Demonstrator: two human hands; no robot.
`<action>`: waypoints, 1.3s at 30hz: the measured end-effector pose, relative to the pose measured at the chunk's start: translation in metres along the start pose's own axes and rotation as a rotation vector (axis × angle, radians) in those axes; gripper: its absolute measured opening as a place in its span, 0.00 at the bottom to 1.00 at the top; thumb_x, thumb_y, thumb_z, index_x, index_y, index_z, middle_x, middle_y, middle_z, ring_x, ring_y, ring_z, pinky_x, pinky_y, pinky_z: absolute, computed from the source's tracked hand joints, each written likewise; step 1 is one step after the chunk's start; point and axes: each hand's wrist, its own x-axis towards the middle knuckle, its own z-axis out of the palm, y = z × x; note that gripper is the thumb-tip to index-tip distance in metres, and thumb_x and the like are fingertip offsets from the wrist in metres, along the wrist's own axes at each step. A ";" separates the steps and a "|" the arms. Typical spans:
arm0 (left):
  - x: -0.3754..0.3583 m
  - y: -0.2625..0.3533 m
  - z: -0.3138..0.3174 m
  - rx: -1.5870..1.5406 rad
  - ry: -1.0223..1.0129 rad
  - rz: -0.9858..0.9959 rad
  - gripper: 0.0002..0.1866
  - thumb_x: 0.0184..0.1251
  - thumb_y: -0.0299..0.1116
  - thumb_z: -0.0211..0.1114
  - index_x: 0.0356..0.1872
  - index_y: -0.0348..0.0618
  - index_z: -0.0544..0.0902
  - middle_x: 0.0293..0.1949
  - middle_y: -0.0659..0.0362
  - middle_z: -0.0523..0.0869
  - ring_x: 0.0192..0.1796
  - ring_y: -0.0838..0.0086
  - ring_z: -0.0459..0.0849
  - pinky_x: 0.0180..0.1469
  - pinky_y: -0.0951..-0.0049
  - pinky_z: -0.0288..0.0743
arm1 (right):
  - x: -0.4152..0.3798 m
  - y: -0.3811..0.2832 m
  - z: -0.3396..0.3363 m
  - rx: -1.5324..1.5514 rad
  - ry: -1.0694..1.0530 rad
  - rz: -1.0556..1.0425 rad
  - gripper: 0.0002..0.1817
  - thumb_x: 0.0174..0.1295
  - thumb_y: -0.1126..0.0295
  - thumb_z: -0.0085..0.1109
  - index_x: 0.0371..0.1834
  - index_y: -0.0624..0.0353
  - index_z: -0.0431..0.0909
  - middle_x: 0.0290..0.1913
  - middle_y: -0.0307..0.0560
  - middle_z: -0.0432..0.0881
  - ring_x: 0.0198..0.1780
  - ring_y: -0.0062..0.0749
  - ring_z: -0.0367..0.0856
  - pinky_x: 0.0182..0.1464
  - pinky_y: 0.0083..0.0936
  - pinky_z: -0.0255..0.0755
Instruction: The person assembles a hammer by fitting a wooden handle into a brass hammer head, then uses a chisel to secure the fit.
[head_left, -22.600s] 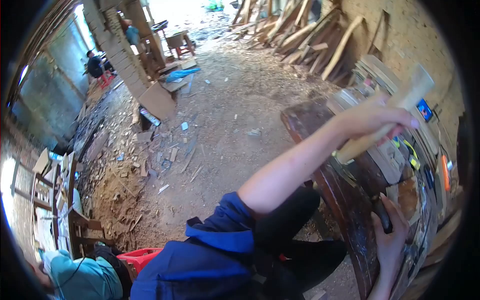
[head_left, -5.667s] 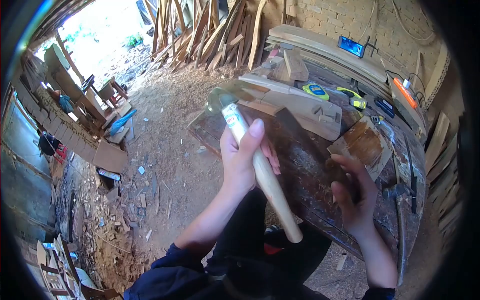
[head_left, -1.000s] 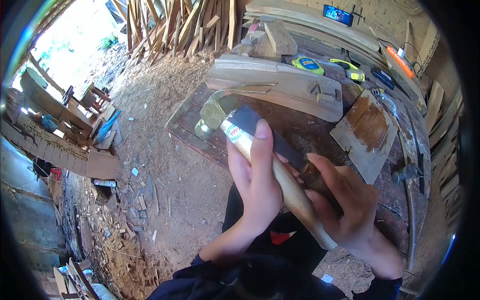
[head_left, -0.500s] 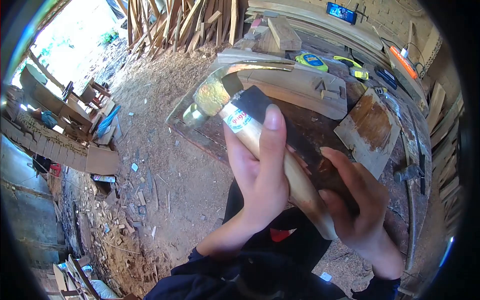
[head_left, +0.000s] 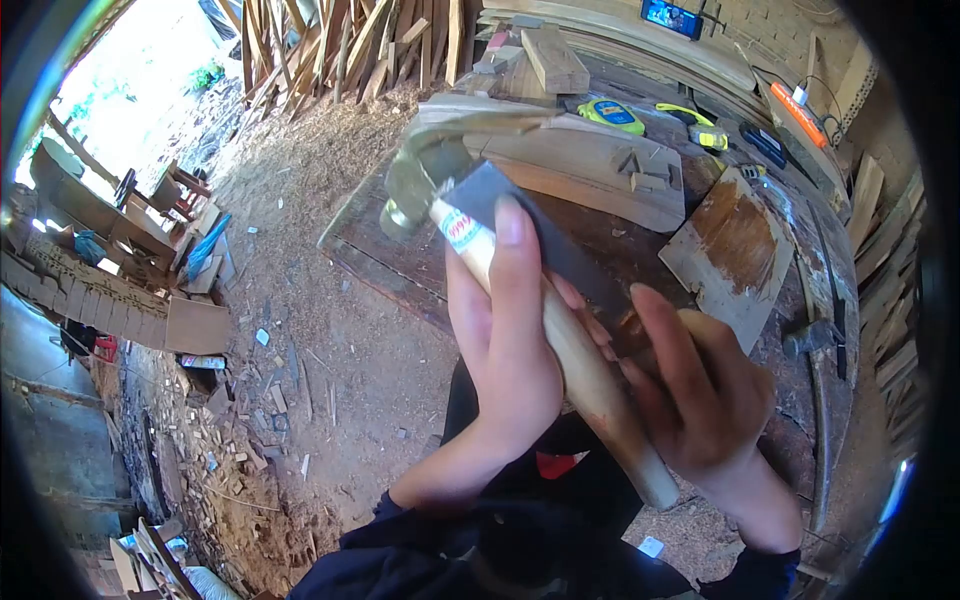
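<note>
My left hand (head_left: pixel 510 350) is wrapped round the wooden handle of a claw hammer (head_left: pixel 590 385), thumb lying along the top near a printed label. The brassy hammer head (head_left: pixel 415 185) is blurred and tilts up to the left, its claw pointing right. Alongside the handle lies a dark flat blade-like piece (head_left: pixel 570 250), its square end close to the hammer head; the left fingers pass under it. At its lower, browner end, my right hand (head_left: pixel 715 400) closes on this dark piece with bent fingers. Its lower end is hidden by those fingers.
Behind the hands a worn workbench (head_left: pixel 400 265) carries shaped wooden boards (head_left: pixel 600 180), a yellow-green tape measure (head_left: pixel 611 115) and a stained board (head_left: pixel 735 245). Another hammer (head_left: pixel 812 338) lies on the right. Wood strips (head_left: pixel 350 40) lean at the back; chips cover the floor.
The hammer head has become blurred, and the label on its handle has turned. The dark piece has shifted slightly left with the hands. The whole view has moved a little.
</note>
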 end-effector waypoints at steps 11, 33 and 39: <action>0.011 -0.009 0.008 0.009 -0.104 0.026 0.15 0.85 0.43 0.61 0.53 0.42 0.71 0.27 0.62 0.79 0.21 0.80 0.79 0.22 0.78 0.73 | 0.005 0.014 -0.005 0.210 -0.011 0.175 0.30 0.63 0.69 0.73 0.71 0.55 0.81 0.39 0.47 0.84 0.32 0.36 0.86 0.34 0.34 0.80; 0.021 -0.038 -0.001 0.087 -0.002 0.091 0.18 0.83 0.50 0.61 0.49 0.44 0.75 0.25 0.61 0.80 0.18 0.77 0.80 0.21 0.78 0.74 | 0.003 0.013 0.005 0.161 -0.049 0.196 0.29 0.65 0.70 0.72 0.72 0.54 0.81 0.37 0.44 0.83 0.30 0.36 0.84 0.30 0.33 0.79; 0.016 -0.037 -0.003 0.029 0.035 0.001 0.21 0.84 0.53 0.58 0.44 0.43 0.74 0.21 0.60 0.78 0.15 0.74 0.78 0.17 0.75 0.73 | -0.003 0.016 0.016 0.040 0.016 0.091 0.28 0.64 0.67 0.72 0.69 0.54 0.84 0.38 0.41 0.82 0.30 0.31 0.84 0.28 0.31 0.79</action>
